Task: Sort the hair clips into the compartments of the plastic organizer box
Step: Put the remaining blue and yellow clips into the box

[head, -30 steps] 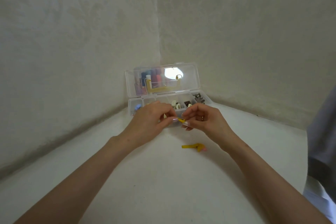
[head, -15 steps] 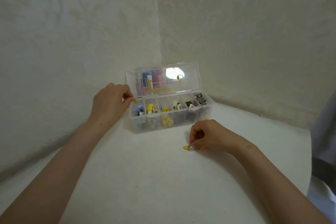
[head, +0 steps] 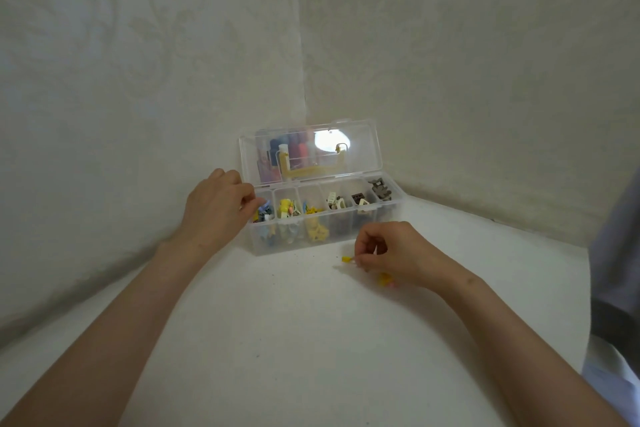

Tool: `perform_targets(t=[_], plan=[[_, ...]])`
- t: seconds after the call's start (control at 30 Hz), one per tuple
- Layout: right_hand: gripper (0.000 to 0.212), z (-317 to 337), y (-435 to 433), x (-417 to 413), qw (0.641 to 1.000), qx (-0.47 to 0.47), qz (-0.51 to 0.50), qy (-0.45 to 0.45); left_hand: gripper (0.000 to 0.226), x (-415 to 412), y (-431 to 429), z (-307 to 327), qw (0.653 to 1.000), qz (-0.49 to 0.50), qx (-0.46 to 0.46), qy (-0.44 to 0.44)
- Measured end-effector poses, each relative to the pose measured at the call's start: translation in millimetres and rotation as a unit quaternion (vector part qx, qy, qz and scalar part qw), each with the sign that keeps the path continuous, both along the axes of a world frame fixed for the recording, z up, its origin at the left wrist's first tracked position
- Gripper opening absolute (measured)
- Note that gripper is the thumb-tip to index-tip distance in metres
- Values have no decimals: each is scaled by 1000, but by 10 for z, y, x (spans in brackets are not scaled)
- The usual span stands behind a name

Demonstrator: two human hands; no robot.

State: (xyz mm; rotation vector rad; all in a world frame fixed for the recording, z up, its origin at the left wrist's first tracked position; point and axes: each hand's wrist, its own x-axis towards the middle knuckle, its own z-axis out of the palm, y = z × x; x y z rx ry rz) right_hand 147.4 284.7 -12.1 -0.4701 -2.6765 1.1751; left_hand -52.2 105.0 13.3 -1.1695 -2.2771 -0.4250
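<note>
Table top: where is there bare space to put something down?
The table is bare between the two forearms, and right of the organizer box up to the wall. It is crowded where the right hand pinches a yellow hair clip just before the box.

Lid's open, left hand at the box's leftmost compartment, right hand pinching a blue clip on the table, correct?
No. In the head view the right hand pinches a yellow clip, not a blue one; the rest stands.

yellow clip (head: 346, 258) mostly under right hand (head: 398, 253), clothing (head: 616, 253) cut off
</note>
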Motion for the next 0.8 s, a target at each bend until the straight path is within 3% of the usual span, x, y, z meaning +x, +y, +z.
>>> perform_targets(t=[0.2, 0.37, 0.5, 0.8], plan=[[13, -21, -2, -34, 991, -75, -29, 105, 17, 124, 53, 102, 998, -39, 14, -51], [17, 17, -8, -39, 967, -175, -15, 182, 8, 442, 207, 137, 965, -178, 12, -191], [15, 25, -3, -40, 962, -197, -1, 189, 13, 648, 313, -5, 943, -238, 2, -233], [18, 39, -13, -22, 970, -171, 19, 172, 22, 744, 363, -105, 947, -230, 19, -225]])
